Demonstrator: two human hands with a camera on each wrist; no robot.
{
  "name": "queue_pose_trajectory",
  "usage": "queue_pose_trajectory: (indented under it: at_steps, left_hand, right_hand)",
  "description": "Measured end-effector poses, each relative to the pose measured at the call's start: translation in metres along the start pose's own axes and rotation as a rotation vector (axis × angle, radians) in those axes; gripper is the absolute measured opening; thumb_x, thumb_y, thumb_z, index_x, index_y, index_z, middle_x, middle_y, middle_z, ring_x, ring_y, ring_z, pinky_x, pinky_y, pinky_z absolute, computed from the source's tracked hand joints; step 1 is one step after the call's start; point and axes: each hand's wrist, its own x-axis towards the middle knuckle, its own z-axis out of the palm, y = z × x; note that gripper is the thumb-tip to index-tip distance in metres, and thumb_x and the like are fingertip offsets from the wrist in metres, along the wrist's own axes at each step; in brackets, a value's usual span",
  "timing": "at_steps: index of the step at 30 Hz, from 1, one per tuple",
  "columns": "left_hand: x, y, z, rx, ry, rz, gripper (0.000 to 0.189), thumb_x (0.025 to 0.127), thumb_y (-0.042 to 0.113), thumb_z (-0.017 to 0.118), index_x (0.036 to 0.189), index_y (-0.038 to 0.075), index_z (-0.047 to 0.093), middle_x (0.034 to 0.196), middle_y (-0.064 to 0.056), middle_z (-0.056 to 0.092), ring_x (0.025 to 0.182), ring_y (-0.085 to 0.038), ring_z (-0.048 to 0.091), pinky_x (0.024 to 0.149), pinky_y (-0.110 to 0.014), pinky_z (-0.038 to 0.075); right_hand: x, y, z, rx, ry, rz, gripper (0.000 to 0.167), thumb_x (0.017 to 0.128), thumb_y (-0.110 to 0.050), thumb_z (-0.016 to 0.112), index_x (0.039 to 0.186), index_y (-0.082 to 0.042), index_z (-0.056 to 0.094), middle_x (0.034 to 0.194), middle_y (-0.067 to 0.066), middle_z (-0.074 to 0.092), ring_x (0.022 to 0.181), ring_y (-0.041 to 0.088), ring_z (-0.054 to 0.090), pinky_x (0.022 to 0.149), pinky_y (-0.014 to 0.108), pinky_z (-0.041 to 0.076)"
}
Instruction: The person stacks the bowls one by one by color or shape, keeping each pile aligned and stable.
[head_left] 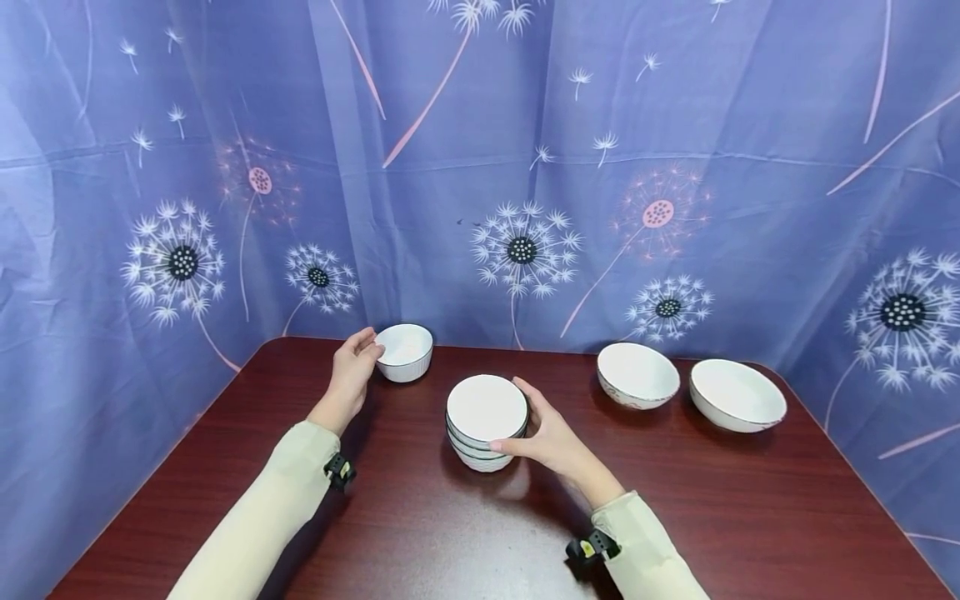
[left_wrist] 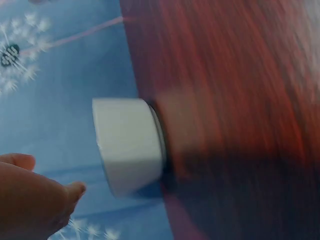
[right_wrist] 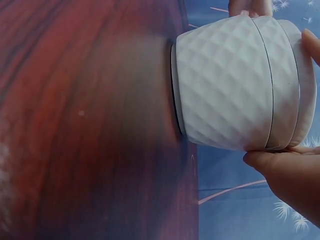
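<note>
My right hand (head_left: pixel 551 437) holds the side of a stack of white bowls (head_left: pixel 487 408) with dark rims. Its thumb lies across the front of the upper bowls, and the fingers reach round the right side. In the right wrist view the lowest bowl (right_wrist: pixel 220 85) has a quilted surface and the top one leans slightly. Over at the left, my left hand (head_left: pixel 352 371) is beside a small white ribbed bowl (head_left: pixel 405 367), fingertips right at its rim in the head view. A gap shows between fingers and that bowl in the blurred left wrist view.
Two wider white bowls with patterned outsides, one (head_left: pixel 637 387) left of the other (head_left: pixel 738 408), stand at the back right of the dark red wooden table (head_left: pixel 420 533). A blue dandelion-print curtain (head_left: pixel 450 208) hangs behind and at both sides.
</note>
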Motion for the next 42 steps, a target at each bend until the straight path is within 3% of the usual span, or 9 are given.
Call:
queue_pose_trajectory:
  at_steps: [6, 12, 19, 23, 30, 42]
  left_hand:
    - [0.017, -0.008, -0.008, -0.041, 0.015, -0.024, 0.06, 0.095, -0.003, 0.048, 0.149, -0.007, 0.022, 0.153, -0.024, 0.026, 0.142, -0.029, 0.025, 0.117, -0.032, 0.024]
    - [0.029, -0.017, -0.01, -0.035, 0.021, -0.081, 0.062, 0.096, 0.0, 0.048, 0.15, -0.004, 0.019, 0.153, -0.024, 0.024, 0.142, -0.029, 0.023, 0.118, -0.033, 0.02]
    - [0.033, -0.027, -0.008, -0.077, -0.003, -0.236, 0.065, 0.099, 0.006, 0.046, 0.153, 0.002, 0.01, 0.157, -0.021, 0.011, 0.141, -0.03, 0.022, 0.113, -0.044, 0.032]
    - [0.031, -0.031, -0.007, -0.112, -0.007, -0.309, 0.065, 0.099, 0.005, 0.044, 0.154, 0.002, 0.008, 0.157, -0.021, 0.01, 0.141, -0.034, 0.021, 0.11, -0.051, 0.034]
    - [0.031, -0.034, -0.003, -0.142, -0.022, -0.322, 0.06, 0.098, 0.004, 0.042, 0.152, -0.001, 0.015, 0.153, -0.026, 0.017, 0.138, -0.038, 0.024, 0.106, -0.056, 0.036]
    - [0.03, -0.037, -0.002, -0.142, 0.002, -0.325, 0.059, 0.099, 0.004, 0.037, 0.152, -0.002, 0.013, 0.154, -0.026, 0.018, 0.139, -0.038, 0.024, 0.104, -0.056, 0.039]
  right_hand:
    - [0.001, 0.0, -0.001, 0.0, -0.011, 0.008, 0.103, 0.072, -0.004, 0.082, 0.153, -0.008, 0.019, 0.15, 0.018, 0.034, 0.134, 0.029, 0.038, 0.108, 0.041, 0.038]
    - [0.002, 0.001, -0.002, -0.007, -0.021, 0.008, 0.102, 0.073, -0.005, 0.082, 0.152, -0.006, 0.018, 0.151, 0.017, 0.032, 0.136, 0.028, 0.035, 0.11, 0.041, 0.034]
    - [0.002, 0.002, -0.003, -0.009, -0.025, 0.008, 0.102, 0.073, -0.006, 0.082, 0.152, -0.008, 0.018, 0.15, 0.018, 0.034, 0.134, 0.029, 0.038, 0.108, 0.043, 0.036]
    - [0.002, 0.002, -0.003, -0.021, -0.024, 0.015, 0.101, 0.073, -0.006, 0.082, 0.152, -0.009, 0.019, 0.148, 0.02, 0.036, 0.13, 0.03, 0.042, 0.105, 0.042, 0.041]
    - [0.002, 0.002, -0.003, -0.011, -0.024, 0.007, 0.102, 0.073, -0.006, 0.082, 0.152, -0.007, 0.018, 0.149, 0.018, 0.034, 0.132, 0.029, 0.04, 0.108, 0.044, 0.038]
    - [0.002, 0.004, -0.003, -0.009, -0.026, 0.002, 0.102, 0.073, -0.006, 0.082, 0.152, -0.007, 0.018, 0.15, 0.018, 0.033, 0.134, 0.029, 0.037, 0.11, 0.044, 0.035]
